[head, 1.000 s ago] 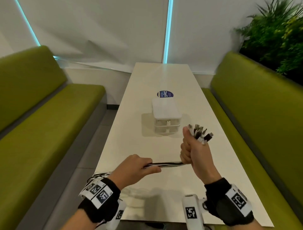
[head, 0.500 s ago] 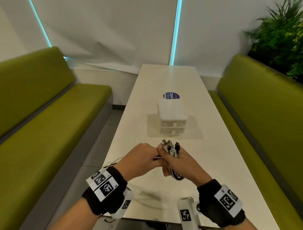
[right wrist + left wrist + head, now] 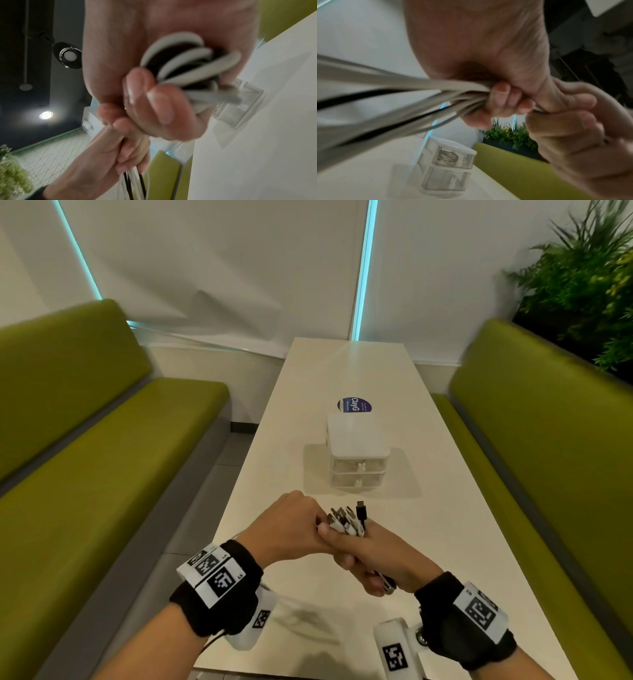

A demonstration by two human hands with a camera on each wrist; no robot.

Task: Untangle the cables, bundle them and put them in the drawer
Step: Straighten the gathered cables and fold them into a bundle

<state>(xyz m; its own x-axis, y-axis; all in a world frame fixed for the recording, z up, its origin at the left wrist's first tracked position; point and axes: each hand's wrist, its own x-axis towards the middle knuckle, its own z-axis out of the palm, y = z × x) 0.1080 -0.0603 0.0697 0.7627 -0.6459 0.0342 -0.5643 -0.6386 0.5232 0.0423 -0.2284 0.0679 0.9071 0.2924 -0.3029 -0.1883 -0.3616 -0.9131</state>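
Observation:
Over the near part of the white table point(image 3: 455, 542), both hands meet on a bunch of white and black cables point(image 3: 347, 522). My right hand point(image 3: 370, 556) grips the bunch, with the plug ends sticking up above its fingers and a folded loop point(image 3: 185, 60) lying in its palm. My left hand point(image 3: 291, 525) grips the strands point(image 3: 419, 93) just beside it, and the loose lengths trail back past the left wrist. The small white two-drawer box point(image 3: 357, 455) stands further along the table with both drawers closed. Cables show through its top drawer point(image 3: 452, 157).
Green benches point(image 3: 102, 474) run along both sides of the table. A round blue sticker point(image 3: 354, 405) lies behind the drawer box. Plants point(image 3: 582, 278) stand at the back right.
My right hand has come down and left with the plug ends, meeting my left hand. The stretched length of cable between the hands is gone, folded into the right hand's grip.

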